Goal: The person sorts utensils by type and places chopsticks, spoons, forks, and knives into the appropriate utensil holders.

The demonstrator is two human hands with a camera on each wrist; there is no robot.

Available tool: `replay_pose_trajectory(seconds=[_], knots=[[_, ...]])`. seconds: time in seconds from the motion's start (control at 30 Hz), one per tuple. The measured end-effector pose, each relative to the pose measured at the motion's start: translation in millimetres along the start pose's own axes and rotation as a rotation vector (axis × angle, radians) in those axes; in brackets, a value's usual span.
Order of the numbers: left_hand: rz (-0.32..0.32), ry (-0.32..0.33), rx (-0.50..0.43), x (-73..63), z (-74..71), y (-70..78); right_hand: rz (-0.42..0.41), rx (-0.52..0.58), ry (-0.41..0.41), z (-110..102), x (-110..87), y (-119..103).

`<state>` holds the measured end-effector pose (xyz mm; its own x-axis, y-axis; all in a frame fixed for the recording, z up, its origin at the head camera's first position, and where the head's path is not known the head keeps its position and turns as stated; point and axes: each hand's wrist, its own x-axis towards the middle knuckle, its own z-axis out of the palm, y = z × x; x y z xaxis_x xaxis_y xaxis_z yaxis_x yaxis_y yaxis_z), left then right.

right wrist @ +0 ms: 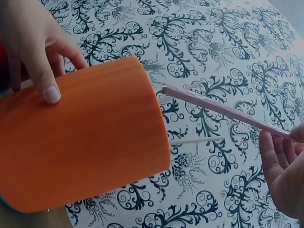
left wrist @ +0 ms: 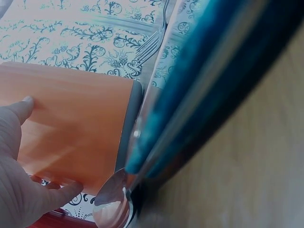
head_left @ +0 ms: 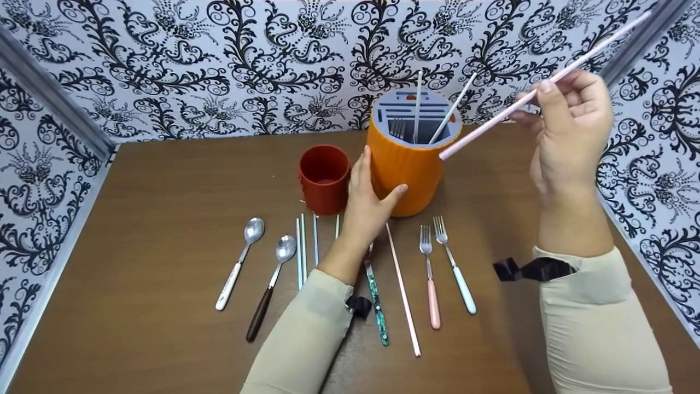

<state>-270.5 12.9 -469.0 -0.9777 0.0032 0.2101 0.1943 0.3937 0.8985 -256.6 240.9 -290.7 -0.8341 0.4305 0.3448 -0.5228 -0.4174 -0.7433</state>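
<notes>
My left hand (head_left: 372,202) holds the side of an orange utensil holder (head_left: 410,175), thumb across its front and fingers along its left side. The holder stands upright, its grey slotted top (head_left: 418,106) tilted toward the head view. A fork (head_left: 397,128) and two pale chopsticks (head_left: 418,104) stick up from its larger opening. Up at the right, my right hand (head_left: 574,120) pinches a pink chopstick (head_left: 486,127) between thumb and fingers. It slants, with its lower end near the holder's right rim; the right wrist view shows this chopstick (right wrist: 218,108) apart from the holder.
A red cup (head_left: 325,186) stands left of the holder. In front lie two spoons (head_left: 254,232), several blue and green chopsticks (head_left: 301,251), a green-handled utensil (head_left: 377,306), a pink chopstick (head_left: 403,295) and two forks (head_left: 430,273). Patterned walls (head_left: 191,60) enclose the table.
</notes>
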Motion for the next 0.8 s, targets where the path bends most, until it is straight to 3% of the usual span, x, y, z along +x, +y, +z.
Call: replay_pose_trajectory(seconds=[0.23, 0.8], knots=[[0.002, -0.001, 0.001, -0.1, 0.0, -1.2, -0.03, 0.034, 0.067, 10.5, 2.4, 7.1], [0.008, 0.006, -0.002, 0.9, 2.0, -2.6, -0.045, -0.106, 0.032, 3.8, 5.0, 53.8]])
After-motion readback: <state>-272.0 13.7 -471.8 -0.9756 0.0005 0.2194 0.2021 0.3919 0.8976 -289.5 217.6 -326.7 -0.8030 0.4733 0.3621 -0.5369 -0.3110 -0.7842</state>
